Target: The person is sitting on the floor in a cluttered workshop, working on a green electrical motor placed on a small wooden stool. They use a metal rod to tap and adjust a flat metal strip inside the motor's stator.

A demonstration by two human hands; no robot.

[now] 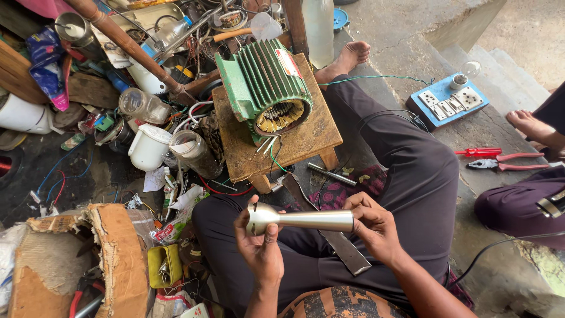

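1. Concrete floor [400, 23] and a cluttered workshop corner surround a seated person with crossed legs in dark trousers; the work is held over the lap, in front of a low wooden counter [306, 141].
2. A polished metal shaft [306, 220], conical and widening to a rounded bell at its left end, lies level between both hands, above the lap and clear of everything else.
3. The left hand [262, 247] is wrapped around the bell end, thumb up over its rim; the right hand [371, 227] is pinched on the narrow end with its fingers curled round it. Both are closed on the metal shaft, neither spread.
4. Just beneath, a flat steel blade [344, 250] rests across the thigh, and a small metal rod [331, 174] lies on the floor beside the counter.
5. On the counter sits a green finned motor housing [265, 88], its open end showing copper windings, with loose wires [272, 150] trailing off the edge.
6. Further out: a white plastic jug [147, 147], clear jars, tangled cables and a torn cardboard box [65, 259] to the left; a blue switch board [450, 101], a red screwdriver [478, 152] and pliers [506, 166] to the right, near another person's bare foot [532, 126].
7. Judged risks: the smooth, tapered shaft could slip from the pinch at its thin end and fall onto the blade or the floor, denting it; the blade on the thigh could slide off if the leg shifts; the dangling wires could snag on a knee.
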